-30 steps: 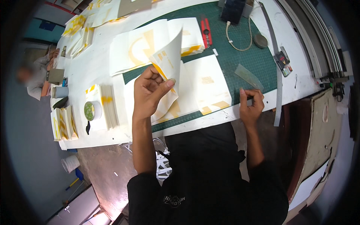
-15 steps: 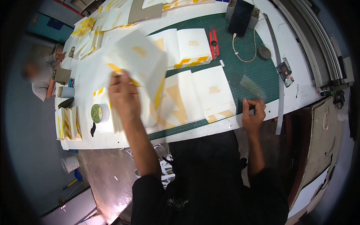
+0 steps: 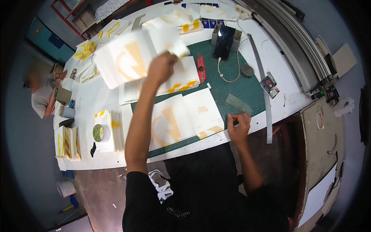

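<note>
Sheet [image 3: 133,61] slants lengthwise far-rightward, left hand [image 3: 161,69] pinching it; right hand [image 3: 239,128] curled, hold unclear.

Left hand [image 3: 162,69] holds up white paper sheet with pale orange print [image 3: 127,58]

The blurred sheet is raised above the white tabletop [image 3: 87,112]. At the near edge of the green gridded cutting mat [image 3: 251,87] lies an open, orange-printed white sheet [image 3: 203,120]. Beside it rests the right hand [image 3: 239,125], fingers curled, near a clear plastic strip [image 3: 238,104]. A long grey flat bar [image 3: 267,104] overhangs the tabletop's near edge.
</note>
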`<state>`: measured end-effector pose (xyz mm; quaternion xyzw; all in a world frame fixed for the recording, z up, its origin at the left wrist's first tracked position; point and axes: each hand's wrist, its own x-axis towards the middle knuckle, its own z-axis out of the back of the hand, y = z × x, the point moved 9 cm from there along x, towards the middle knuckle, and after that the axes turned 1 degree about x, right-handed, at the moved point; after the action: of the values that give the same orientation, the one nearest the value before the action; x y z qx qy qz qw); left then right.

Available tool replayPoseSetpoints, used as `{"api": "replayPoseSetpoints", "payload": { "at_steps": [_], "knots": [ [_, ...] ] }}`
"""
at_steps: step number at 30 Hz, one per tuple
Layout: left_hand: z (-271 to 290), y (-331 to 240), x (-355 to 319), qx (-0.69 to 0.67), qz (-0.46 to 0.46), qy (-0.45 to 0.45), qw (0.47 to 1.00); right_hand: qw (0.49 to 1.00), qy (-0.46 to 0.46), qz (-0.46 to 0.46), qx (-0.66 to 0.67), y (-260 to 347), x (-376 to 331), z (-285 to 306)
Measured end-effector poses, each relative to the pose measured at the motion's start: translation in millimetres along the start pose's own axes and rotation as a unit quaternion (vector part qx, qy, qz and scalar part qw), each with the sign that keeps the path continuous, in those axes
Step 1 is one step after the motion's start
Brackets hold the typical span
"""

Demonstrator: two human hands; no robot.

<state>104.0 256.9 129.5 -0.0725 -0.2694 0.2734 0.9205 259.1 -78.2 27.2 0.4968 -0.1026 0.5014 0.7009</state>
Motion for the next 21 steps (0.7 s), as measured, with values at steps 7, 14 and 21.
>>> {"api": "replayPoseSetpoints", "payload": {
  "at_steps": [7, 14, 21],
  "knots": [
    [-65, -19, -72, -0.091, 0.076, 0.158, 0.980, 1.000, -0.011, 0.000, -0.009, -1, -3, 0],
    [-71, -15, -85, -0.035, 0.031, 0.106, 0.993, 1.000, 0.009, -0.017, -0.007, 0, -4, -8],
    [-75, -12, -80, 0.049, 0.045, 0.036, 0.997, 0.999, 0.014, -0.021, -0.029, -5, -4, -7]
  ]
}}
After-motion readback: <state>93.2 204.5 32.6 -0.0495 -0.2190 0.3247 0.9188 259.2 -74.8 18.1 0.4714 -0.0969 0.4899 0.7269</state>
